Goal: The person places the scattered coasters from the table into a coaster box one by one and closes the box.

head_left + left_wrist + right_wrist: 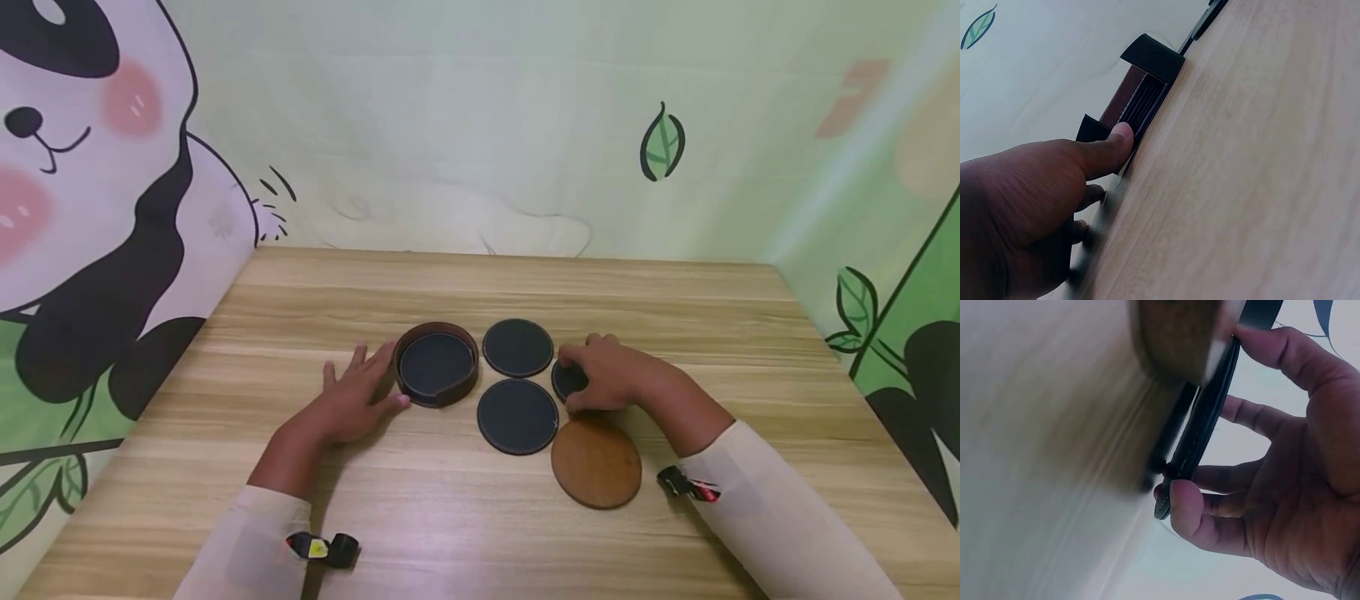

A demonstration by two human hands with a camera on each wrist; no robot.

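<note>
A round black coaster holder with a brown inner wall holds a stack of black coasters; a notch faces the near side. My left hand rests on the table at its left, fingers spread, thumb touching it by the notch. To the right, my right hand grips a black coaster by its edges between thumb and fingers. In the right wrist view this stitched coaster appears edge-on. Two more black coasters, a far one and a near one, lie between holder and right hand.
A brown round coaster lies just in front of the right hand. Everything sits on a wood-grain table. A printed backdrop with a panda and leaves rises behind and at the sides.
</note>
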